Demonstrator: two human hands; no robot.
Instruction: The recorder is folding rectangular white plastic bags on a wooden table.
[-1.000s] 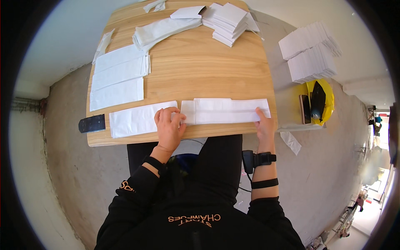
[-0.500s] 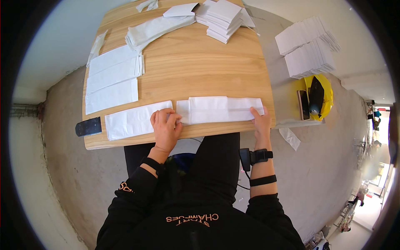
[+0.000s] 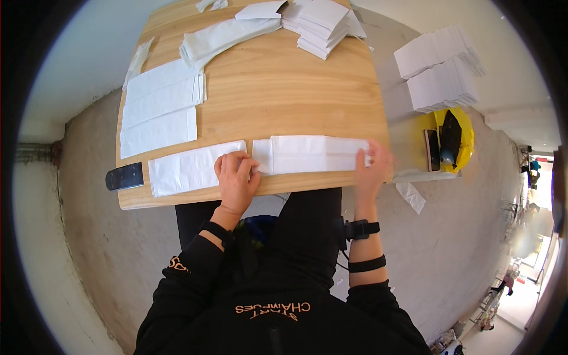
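A long, flat white packet (image 3: 319, 154) lies along the table's near edge. A narrower white end piece (image 3: 262, 155) sticks out from its left side. My left hand (image 3: 236, 180) has its fingers bent, with thumb and fingertips closed on the near left corner of that end. At the packet's right end is my right hand (image 3: 371, 168), smeared by motion; whether its fingers grip is unclear. Left of the packet, partly under my left fingers, rests a stack of flat white bags (image 3: 189, 170).
Further flat white stacks (image 3: 160, 109) line the wooden table's (image 3: 290, 89) left side. White folded boxes (image 3: 319, 26) pile up at the far edge. A black phone-like device (image 3: 125, 176) sits at the left corner. Beyond the right edge are card stacks (image 3: 441, 68) and a yellow bag (image 3: 467, 139).
My right hand has shifted its hold at the packet's right end and is now blurred, its forearm slightly further left. My left hand stays at the same corner.
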